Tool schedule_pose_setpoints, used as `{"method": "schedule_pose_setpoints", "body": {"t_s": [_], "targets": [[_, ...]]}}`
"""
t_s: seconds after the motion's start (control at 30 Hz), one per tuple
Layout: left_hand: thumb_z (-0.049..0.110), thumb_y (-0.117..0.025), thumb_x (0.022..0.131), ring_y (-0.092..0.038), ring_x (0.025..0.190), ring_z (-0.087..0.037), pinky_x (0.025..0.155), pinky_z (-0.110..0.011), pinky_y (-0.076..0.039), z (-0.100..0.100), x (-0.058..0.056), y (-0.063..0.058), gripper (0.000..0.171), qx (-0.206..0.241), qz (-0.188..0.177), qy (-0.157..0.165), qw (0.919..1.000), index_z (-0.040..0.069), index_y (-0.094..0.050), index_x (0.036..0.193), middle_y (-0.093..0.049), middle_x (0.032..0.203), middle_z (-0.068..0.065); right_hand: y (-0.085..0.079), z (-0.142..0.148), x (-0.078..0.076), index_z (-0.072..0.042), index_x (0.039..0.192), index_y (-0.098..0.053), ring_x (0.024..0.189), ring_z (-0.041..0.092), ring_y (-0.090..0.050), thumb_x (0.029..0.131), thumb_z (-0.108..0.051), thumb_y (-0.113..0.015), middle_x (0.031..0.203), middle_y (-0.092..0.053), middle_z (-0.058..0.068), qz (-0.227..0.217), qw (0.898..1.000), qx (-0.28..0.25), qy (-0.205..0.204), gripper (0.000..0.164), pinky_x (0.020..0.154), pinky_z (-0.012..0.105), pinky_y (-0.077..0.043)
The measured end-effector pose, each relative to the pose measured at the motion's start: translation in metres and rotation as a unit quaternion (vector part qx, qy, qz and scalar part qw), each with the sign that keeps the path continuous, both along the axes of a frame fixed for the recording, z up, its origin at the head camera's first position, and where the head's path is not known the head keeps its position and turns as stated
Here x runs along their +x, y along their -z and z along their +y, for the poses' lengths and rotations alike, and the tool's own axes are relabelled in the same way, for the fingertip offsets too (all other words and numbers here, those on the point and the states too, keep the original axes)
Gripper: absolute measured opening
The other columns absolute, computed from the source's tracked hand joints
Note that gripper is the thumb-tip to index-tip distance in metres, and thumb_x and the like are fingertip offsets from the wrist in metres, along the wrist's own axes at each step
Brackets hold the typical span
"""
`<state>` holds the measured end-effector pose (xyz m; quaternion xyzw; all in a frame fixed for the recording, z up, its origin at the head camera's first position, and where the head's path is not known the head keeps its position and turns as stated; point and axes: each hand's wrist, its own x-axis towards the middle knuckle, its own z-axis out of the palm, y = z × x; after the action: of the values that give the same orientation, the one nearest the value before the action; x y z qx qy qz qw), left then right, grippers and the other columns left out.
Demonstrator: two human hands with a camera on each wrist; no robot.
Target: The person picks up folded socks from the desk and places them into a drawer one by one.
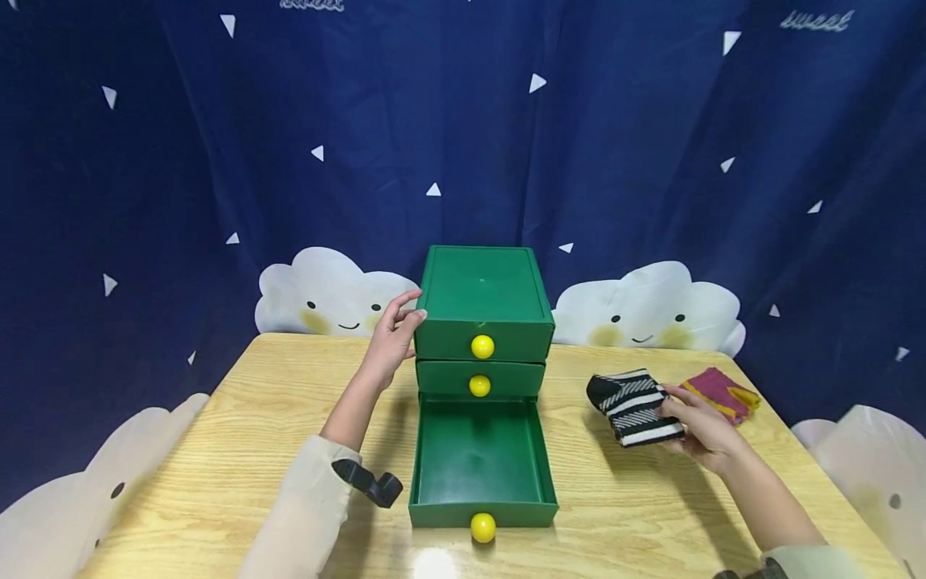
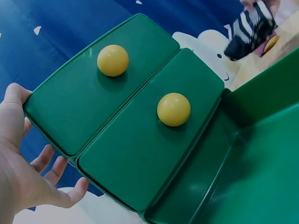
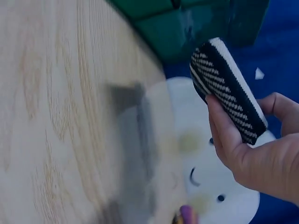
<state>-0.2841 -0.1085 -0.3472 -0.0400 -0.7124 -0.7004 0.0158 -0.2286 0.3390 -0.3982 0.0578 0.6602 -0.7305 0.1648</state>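
A green drawer cabinet (image 1: 483, 281) with yellow round knobs stands on the table, its bottom drawer (image 1: 477, 458) pulled out with a bare floor showing. My left hand (image 1: 393, 336) is at the cabinet's upper left side, fingers spread and lightly bent; in the left wrist view the thumb touches the top edge (image 2: 29, 95). To the right of the cabinet, my right hand (image 1: 702, 426) holds a folded black-and-white striped sock (image 1: 637, 406) above the table. Seen from the right wrist, the sock (image 3: 224, 88) is pinched between thumb and fingers.
A folded maroon sock with yellow parts (image 1: 719, 394) lies on the wooden table (image 1: 289, 402) behind my right hand. The middle drawer (image 1: 441, 378) and the top drawer (image 1: 441, 342) are closed. Behind the table hangs a dark blue curtain (image 1: 463, 121) with white clouds.
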Motion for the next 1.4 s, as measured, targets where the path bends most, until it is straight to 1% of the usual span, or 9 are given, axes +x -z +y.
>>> {"method": "schedule_pose_setpoints", "body": {"t_s": [0.1, 0.2, 0.3, 0.37, 0.53, 0.77, 1.0, 1.17, 1.4], "targets": [[0.028, -0.049, 0.094, -0.044, 0.125, -0.027, 0.097, -0.061, -0.039, 0.000, 0.001, -0.001, 0.045, 0.000, 0.005, -0.004, 1.0000, 0.030, -0.041, 0.138, -0.042, 0.132, -0.010, -0.012, -0.008, 0.012, -0.029, 0.119, -0.039, 0.083, 0.010, -0.064, 0.090, -0.005, -0.047, 0.095, -0.059, -0.005, 0.008, 0.999, -0.013, -0.042, 0.038, 0.070, 0.030, -0.056], [0.027, -0.049, 0.094, -0.044, 0.124, -0.028, 0.097, -0.061, -0.039, 0.000, 0.002, -0.002, 0.045, 0.000, 0.007, -0.005, 1.0000, 0.029, -0.041, 0.138, -0.042, 0.132, -0.011, -0.022, -0.018, 0.022, -0.033, 0.113, -0.045, 0.085, 0.012, -0.065, 0.091, -0.003, -0.046, 0.099, -0.060, -0.003, 0.013, 0.995, -0.034, -0.093, 0.037, 0.072, 0.030, -0.056], [0.027, -0.050, 0.094, -0.044, 0.124, -0.027, 0.096, -0.061, -0.039, 0.001, 0.002, -0.003, 0.044, 0.000, 0.004, -0.004, 1.0000, 0.030, -0.042, 0.137, -0.043, 0.131, -0.010, -0.029, -0.031, 0.030, -0.033, 0.115, -0.046, 0.089, 0.015, -0.065, 0.091, -0.003, -0.046, 0.104, -0.058, 0.001, 0.011, 0.990, -0.040, -0.138, 0.039, 0.075, 0.031, -0.056], [0.028, -0.050, 0.094, -0.045, 0.124, -0.027, 0.096, -0.060, -0.040, 0.001, 0.002, -0.003, 0.044, -0.001, 0.003, -0.004, 1.0000, 0.030, -0.042, 0.137, -0.043, 0.131, -0.010, -0.031, -0.042, 0.034, -0.033, 0.120, -0.045, 0.091, 0.016, -0.064, 0.090, -0.003, -0.047, 0.107, -0.055, 0.003, 0.007, 0.987, -0.034, -0.156, 0.042, 0.077, 0.032, -0.056], [0.029, -0.050, 0.093, -0.044, 0.125, -0.028, 0.095, -0.061, -0.040, 0.001, 0.002, -0.003, 0.045, -0.006, 0.004, -0.006, 1.0000, 0.030, -0.042, 0.137, -0.044, 0.132, -0.010, -0.030, -0.077, 0.041, -0.023, 0.137, -0.033, 0.095, 0.020, -0.062, 0.087, -0.006, -0.050, 0.113, -0.051, 0.008, -0.012, 0.984, -0.022, -0.174, 0.055, 0.080, 0.036, -0.055], [0.029, -0.050, 0.093, -0.044, 0.125, -0.028, 0.096, -0.061, -0.040, 0.000, 0.002, -0.002, 0.044, -0.004, 0.000, -0.007, 1.0000, 0.031, -0.042, 0.136, -0.043, 0.132, -0.010, -0.019, -0.134, 0.041, -0.009, 0.144, -0.021, 0.091, 0.020, -0.062, 0.084, -0.004, -0.051, 0.115, -0.048, 0.013, -0.047, 0.987, -0.030, -0.148, 0.067, 0.078, 0.037, -0.055], [0.029, -0.050, 0.093, -0.043, 0.125, -0.028, 0.097, -0.061, -0.038, 0.001, 0.001, -0.002, 0.044, 0.001, 0.002, -0.003, 1.0000, 0.030, -0.042, 0.137, -0.043, 0.132, -0.011, -0.007, -0.182, 0.035, -0.008, 0.143, -0.024, 0.085, 0.021, -0.063, 0.083, -0.004, -0.054, 0.123, -0.046, 0.020, -0.058, 0.995, -0.019, -0.079, 0.067, 0.076, 0.041, -0.056], [0.029, -0.050, 0.094, -0.043, 0.125, -0.028, 0.096, -0.062, -0.039, 0.000, 0.002, -0.001, 0.045, -0.003, -0.001, -0.006, 1.0000, 0.030, -0.041, 0.138, -0.043, 0.133, -0.011, 0.011, -0.216, 0.027, -0.006, 0.138, -0.032, 0.081, 0.021, -0.062, 0.080, -0.001, -0.055, 0.120, -0.048, 0.022, -0.050, 0.998, -0.007, -0.033, 0.063, 0.074, 0.043, -0.056], [0.029, -0.050, 0.093, -0.043, 0.125, -0.027, 0.096, -0.061, -0.040, 0.000, 0.002, -0.002, 0.045, -0.002, 0.002, -0.003, 1.0000, 0.030, -0.041, 0.138, -0.043, 0.133, -0.011, 0.031, -0.246, 0.012, -0.003, 0.140, -0.027, 0.080, 0.019, -0.061, 0.078, 0.000, -0.054, 0.119, -0.046, 0.024, -0.036, 0.999, -0.002, 0.024, 0.068, 0.076, 0.047, -0.054]]}}
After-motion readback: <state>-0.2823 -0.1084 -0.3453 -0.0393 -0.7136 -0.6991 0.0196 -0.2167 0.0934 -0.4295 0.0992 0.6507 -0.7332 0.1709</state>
